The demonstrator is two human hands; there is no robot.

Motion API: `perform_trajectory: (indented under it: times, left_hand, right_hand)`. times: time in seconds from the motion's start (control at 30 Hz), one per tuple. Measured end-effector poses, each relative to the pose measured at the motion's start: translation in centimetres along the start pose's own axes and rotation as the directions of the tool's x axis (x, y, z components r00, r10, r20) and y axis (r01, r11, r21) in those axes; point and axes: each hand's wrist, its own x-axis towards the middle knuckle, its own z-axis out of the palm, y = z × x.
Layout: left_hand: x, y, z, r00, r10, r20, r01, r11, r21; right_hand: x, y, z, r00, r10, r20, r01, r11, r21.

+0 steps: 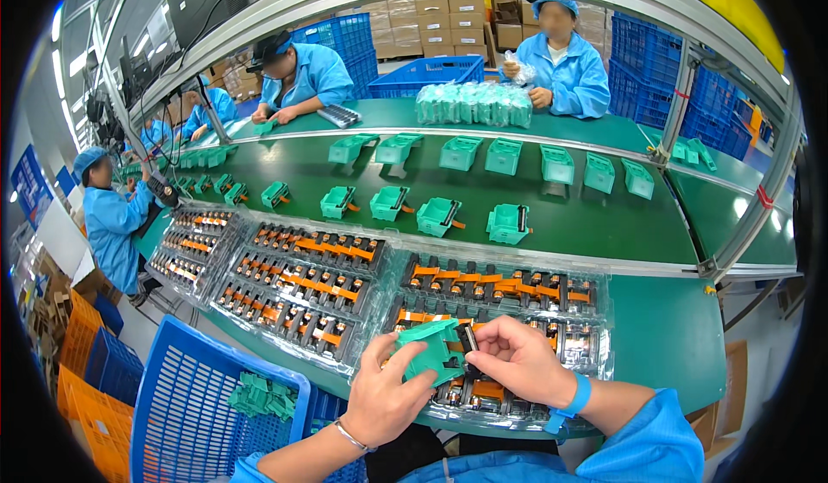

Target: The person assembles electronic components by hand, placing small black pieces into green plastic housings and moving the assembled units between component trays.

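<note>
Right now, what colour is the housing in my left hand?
The housing is green; head view shows it best.

From where I stand, one green housing (424,350) is noted in the left hand (386,397), gripped between thumb and fingers. It is a pale, mint-toned, hollow box form with angled walls, held tilted, its right side toward the right hand (528,369). One black part (467,338), narrow and bar-shaped, is noted at the fingertips of the right hand, set steeply upright along the housing's right edge. Whether the bar is seated in the housing cannot be determined.
</note>
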Motion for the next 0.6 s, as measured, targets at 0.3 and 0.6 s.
perform_trajectory:
  times: [0.3,0.6]
  left_hand:
    - [-0.3,-0.1,0.7,0.995,0.070,-0.071,-0.075,0.995,-0.070]
    - [-0.3,0.0,0.7,0.990,0.117,-0.075,-0.123,0.989,-0.085]
  right_hand:
    - [0.2,1.8,-0.3,0.989,0.125,0.081,-0.139,0.970,0.199]
    - [0.4,0.8,-0.6,0.938,0.275,0.210,-0.335,0.873,0.354]
